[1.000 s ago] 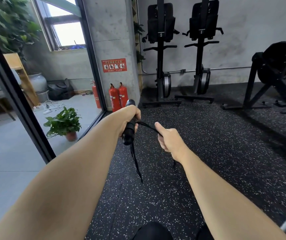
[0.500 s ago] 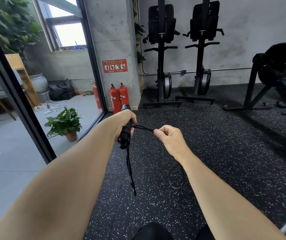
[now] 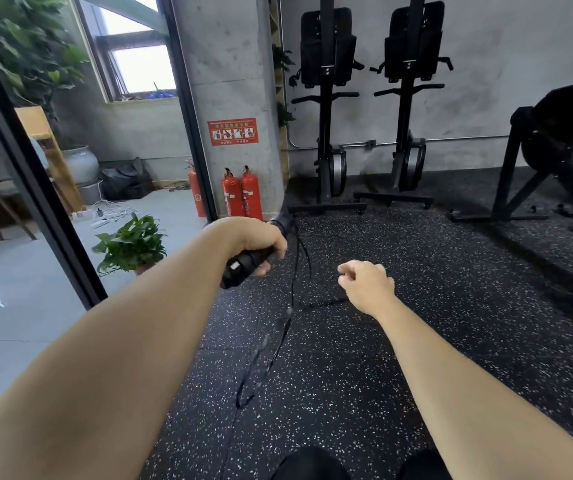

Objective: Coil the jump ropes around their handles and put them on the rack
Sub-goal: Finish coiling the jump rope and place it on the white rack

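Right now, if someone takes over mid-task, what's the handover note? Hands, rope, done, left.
Left hand: grips the black handle, which is tilted.
Right hand: fingers curled, holding a strand of the rope.
Rope: hangs loose from the handle's far end in a long loop below the hands.
Done: rope is in hand; no finished coil visible.
Left: wind the rope round the handle, then put it on the rack, which is out of view.

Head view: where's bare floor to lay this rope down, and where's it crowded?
Bare speckled black rubber floor lies open right of the right hand, up to the black angled machine frame. Crowded: the black jump rope hangs from the left hand; two red fire extinguishers and black upright machines line the wall.
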`<action>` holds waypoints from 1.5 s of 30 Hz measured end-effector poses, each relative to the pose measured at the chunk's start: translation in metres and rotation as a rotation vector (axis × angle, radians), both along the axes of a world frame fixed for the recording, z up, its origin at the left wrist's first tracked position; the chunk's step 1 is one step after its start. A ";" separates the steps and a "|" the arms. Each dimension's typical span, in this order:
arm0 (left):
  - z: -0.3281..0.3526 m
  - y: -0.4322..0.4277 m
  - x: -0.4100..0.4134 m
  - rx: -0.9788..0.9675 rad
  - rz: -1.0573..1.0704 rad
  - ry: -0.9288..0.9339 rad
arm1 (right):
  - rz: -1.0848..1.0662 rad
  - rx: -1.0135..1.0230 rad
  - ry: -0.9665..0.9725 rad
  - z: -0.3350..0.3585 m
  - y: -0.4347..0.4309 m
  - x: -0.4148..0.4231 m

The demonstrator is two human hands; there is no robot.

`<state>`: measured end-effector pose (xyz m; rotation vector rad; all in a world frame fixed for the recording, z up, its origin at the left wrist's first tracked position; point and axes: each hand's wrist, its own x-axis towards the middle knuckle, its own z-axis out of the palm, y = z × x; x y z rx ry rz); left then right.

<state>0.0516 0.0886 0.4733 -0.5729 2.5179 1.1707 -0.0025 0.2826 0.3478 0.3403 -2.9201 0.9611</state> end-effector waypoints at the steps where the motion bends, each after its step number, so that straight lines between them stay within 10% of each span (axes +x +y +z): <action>1: 0.002 0.000 -0.001 -0.105 -0.062 -0.006 | -0.008 0.010 0.004 0.001 0.002 -0.002; 7: -0.001 0.003 0.001 -1.088 -0.433 0.158 | 0.033 -0.215 -0.026 0.013 0.000 -0.001; 14: -0.017 0.009 0.007 -1.434 -0.477 0.635 | 0.111 -0.362 0.052 0.037 -0.017 0.014; 21: -0.031 0.017 0.015 -1.257 -0.310 0.723 | 0.074 -0.546 0.026 0.056 -0.041 0.026; 34: -0.066 0.040 0.058 -0.413 -0.097 0.744 | 0.027 -0.239 0.450 0.094 -0.017 0.054; 45: -0.047 0.045 0.093 -0.239 -0.151 0.889 | 0.092 0.024 0.678 0.135 -0.020 0.081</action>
